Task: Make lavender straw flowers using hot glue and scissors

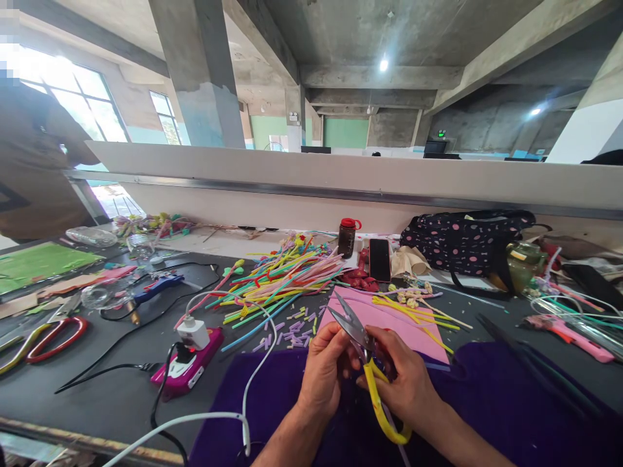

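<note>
My right hand (406,379) grips yellow-handled snips (367,363), whose open grey blades point up and left over a pink sheet (389,321). Close beside the blades, my left hand (324,370) has its fingers curled in a pinch on something too small to make out. Both hands hover above a purple cloth (487,402) on the near edge of the dark table (111,389). A heap of coloured straws (277,272) lies just beyond the hands, with short cut pieces (296,331) scattered before it.
A pink power bank (187,370) with a white charger and cables sits to the left. Red-handled scissors (56,337), a blue glue gun (156,285) and a green mat (34,263) lie far left near another person's sleeve (34,155). A phone (379,259), jar (347,237), dotted bag (467,243) and pink glue gun (567,331) lie behind and right.
</note>
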